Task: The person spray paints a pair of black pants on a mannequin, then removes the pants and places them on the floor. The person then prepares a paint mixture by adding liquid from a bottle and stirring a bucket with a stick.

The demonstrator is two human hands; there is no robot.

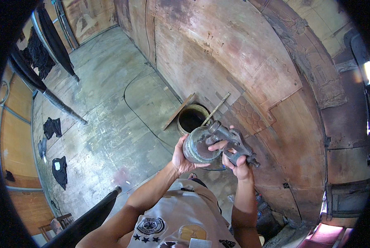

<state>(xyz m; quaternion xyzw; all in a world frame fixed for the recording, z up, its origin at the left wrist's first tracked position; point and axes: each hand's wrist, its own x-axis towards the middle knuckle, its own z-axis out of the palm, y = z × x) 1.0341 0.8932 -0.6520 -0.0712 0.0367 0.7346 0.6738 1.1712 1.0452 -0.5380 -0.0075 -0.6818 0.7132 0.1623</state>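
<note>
A worn, paint-crusted spray gun (231, 138) is held up in front of my body. My right hand (237, 165) wraps round its grip, with a finger by the trigger. Round and smeared, the gun's paint cup (195, 145) lies against my left hand (181, 156), whose fingers curve round its side and underneath. The cup sits beside the gun's body; whether the two are joined cannot be made out. Just beyond them stands a bucket (186, 108) with dark contents, a stick (218, 106) leaning in it.
A wooden strip (179, 111) leans beside the bucket. A thin hose (129, 103) curves across the stained floor. Dark-wrapped poles (65, 108) slant in at the left, near black cloths (59, 172) on the floor. A large paint-stained panel wall (230, 53) rises ahead and right.
</note>
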